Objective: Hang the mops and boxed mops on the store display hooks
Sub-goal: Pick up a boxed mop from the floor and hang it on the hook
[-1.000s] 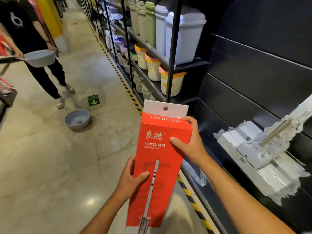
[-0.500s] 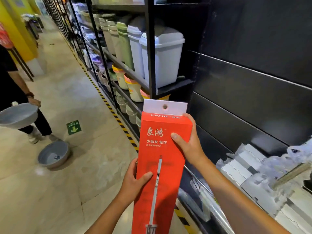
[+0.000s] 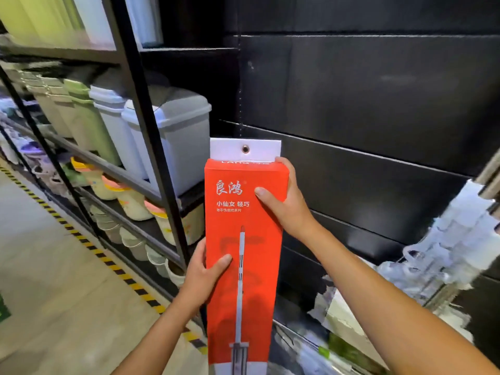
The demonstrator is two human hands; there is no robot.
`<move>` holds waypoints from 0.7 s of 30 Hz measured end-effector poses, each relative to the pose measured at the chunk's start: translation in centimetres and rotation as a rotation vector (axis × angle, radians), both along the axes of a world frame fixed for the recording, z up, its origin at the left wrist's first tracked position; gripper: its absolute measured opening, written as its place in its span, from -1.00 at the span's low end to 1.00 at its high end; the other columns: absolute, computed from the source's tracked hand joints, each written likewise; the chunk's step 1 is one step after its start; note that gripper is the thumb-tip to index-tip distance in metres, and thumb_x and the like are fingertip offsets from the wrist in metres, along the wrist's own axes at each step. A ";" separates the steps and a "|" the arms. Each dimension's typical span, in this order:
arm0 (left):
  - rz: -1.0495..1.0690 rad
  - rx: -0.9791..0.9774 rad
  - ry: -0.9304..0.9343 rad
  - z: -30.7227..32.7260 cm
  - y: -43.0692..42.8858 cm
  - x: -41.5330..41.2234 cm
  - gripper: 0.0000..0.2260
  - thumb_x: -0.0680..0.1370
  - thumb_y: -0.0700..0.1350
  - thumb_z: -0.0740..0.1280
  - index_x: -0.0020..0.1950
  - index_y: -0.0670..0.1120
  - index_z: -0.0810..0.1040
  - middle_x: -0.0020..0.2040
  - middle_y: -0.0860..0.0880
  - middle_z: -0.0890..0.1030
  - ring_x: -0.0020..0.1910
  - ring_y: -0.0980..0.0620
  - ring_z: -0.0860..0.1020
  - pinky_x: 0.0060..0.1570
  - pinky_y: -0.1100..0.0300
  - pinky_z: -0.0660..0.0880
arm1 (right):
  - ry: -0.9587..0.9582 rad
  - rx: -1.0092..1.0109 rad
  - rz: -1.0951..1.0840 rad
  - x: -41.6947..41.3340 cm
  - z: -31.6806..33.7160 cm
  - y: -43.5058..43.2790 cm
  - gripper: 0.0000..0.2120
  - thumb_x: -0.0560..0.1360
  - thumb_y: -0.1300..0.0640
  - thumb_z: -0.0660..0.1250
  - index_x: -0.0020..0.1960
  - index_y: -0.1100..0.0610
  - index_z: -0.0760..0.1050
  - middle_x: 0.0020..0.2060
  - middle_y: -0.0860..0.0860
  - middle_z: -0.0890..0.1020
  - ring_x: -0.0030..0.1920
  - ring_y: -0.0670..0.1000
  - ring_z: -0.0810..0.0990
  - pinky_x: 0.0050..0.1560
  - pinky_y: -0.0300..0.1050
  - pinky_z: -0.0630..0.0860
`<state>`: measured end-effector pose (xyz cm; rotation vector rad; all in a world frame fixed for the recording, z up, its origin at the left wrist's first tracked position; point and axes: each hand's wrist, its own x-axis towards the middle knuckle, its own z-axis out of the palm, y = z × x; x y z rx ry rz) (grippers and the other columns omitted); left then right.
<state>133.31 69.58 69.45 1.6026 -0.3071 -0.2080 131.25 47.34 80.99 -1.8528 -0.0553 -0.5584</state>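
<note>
While raised higher than a moment ago, red mop box [image 3: 243,255] upright before the black panel wall [image 3: 365,104]. Left hand [image 3: 204,274] gripping its lower edge, right hand [image 3: 284,204] clasping the top corner. Floor basin and bystander now out of view.

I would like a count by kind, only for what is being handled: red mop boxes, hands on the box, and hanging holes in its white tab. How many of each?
Boxes: 1, the red mop box
Hands on it: 2, the left hand and the right hand
Hanging holes: 1, the hanging hole in the white tab
Total: 4
</note>
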 end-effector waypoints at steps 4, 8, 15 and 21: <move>-0.155 -0.012 -0.068 2.3 -1.4 6.0 -0.41 0.43 0.02 0.56 0.40 -0.10 0.47 0.13 0.07 0.68 -0.01 0.32 0.68 -0.07 0.43 0.56 | -0.028 -0.071 -0.136 2.2 3.2 -0.6 -0.21 0.47 -0.20 0.46 0.54 -0.15 0.10 0.28 -0.15 0.57 0.24 -0.15 0.62 0.29 0.01 0.58; -0.263 -0.049 -0.105 5.4 -1.5 11.4 -0.34 0.28 0.25 0.49 0.33 0.04 0.50 0.11 0.09 0.72 0.04 0.22 0.70 -0.08 0.38 0.59 | -0.036 -0.137 -0.227 4.4 7.4 -0.2 -0.20 0.46 -0.19 0.47 0.53 -0.18 0.07 0.27 -0.20 0.54 0.21 -0.18 0.62 0.26 -0.05 0.59; -0.405 -0.126 -0.187 10.3 -1.0 17.2 -0.31 0.34 0.25 0.50 0.41 0.06 0.49 0.22 0.05 0.71 0.18 0.05 0.70 0.16 0.05 0.63 | -0.083 -0.269 -0.333 6.1 14.0 1.9 -0.10 0.38 -0.30 0.50 0.54 -0.28 0.04 0.35 -0.23 0.48 0.29 -0.17 0.57 0.36 0.04 0.53; -0.462 -0.223 -0.267 15.5 -1.3 19.5 -0.34 0.30 0.28 0.51 0.36 0.15 0.50 0.16 0.16 0.72 0.14 0.10 0.71 0.02 0.18 0.64 | -0.140 -0.323 -0.363 6.8 19.7 3.4 -0.02 0.37 -0.31 0.53 0.57 -0.36 -0.04 0.39 -0.29 0.48 0.33 -0.24 0.53 0.41 0.05 0.50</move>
